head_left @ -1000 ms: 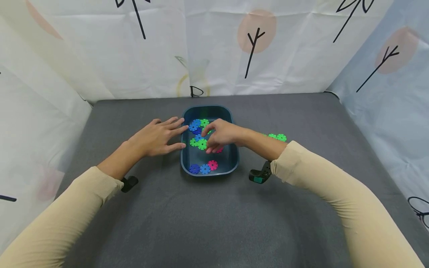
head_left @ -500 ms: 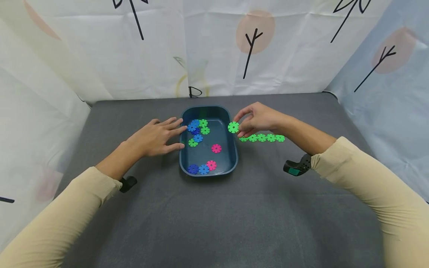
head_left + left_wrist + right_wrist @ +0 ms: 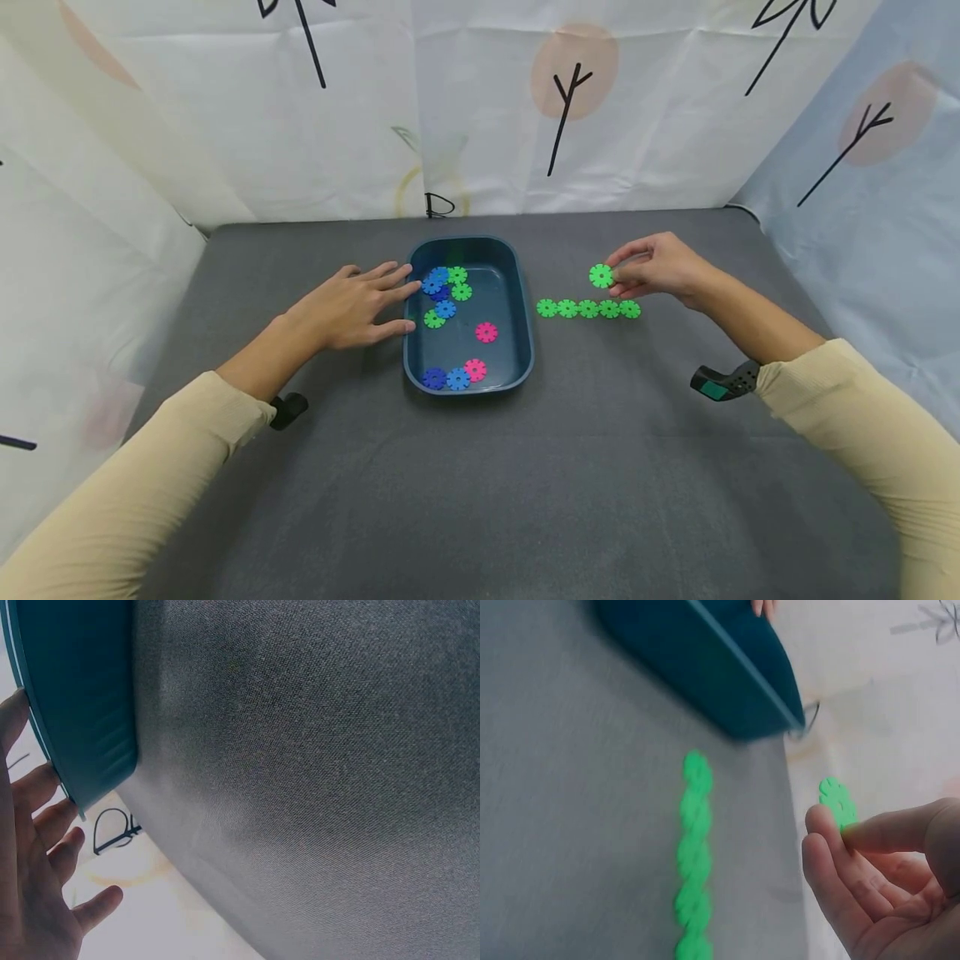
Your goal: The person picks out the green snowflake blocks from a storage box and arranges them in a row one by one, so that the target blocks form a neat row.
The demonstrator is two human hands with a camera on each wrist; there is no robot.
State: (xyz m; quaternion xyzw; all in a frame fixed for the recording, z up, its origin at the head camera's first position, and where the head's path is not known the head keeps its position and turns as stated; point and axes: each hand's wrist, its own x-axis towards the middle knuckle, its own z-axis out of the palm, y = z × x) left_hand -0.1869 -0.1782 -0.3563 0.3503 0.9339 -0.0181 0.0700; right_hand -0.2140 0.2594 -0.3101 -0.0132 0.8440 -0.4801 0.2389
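Note:
My right hand (image 3: 660, 268) pinches a green notched plastic disc (image 3: 601, 276) between thumb and fingers; the right wrist view shows the same green disc (image 3: 838, 801) at the fingertips. Just below it in the head view, a row of several green discs (image 3: 588, 309) lies on the table, side by side. Fingers spread, my left hand (image 3: 352, 308) rests its fingertips on the left rim of a dark blue tray (image 3: 527, 333). The left wrist view has those fingertips along the tray rim. Inside the tray are green discs (image 3: 461, 292), blue discs (image 3: 432, 379) and pink discs (image 3: 486, 332).
A grey cloth (image 3: 480, 500) covers the table. Behind it and at both sides hang pale printed curtains (image 3: 480, 108). A black band (image 3: 723, 382) is on the right wrist, another dark band (image 3: 288, 411) on the left.
My right hand has taken a green disc from the tray and carried it right, past the tray's edge and above the green row. The left hand has stayed at the rim.

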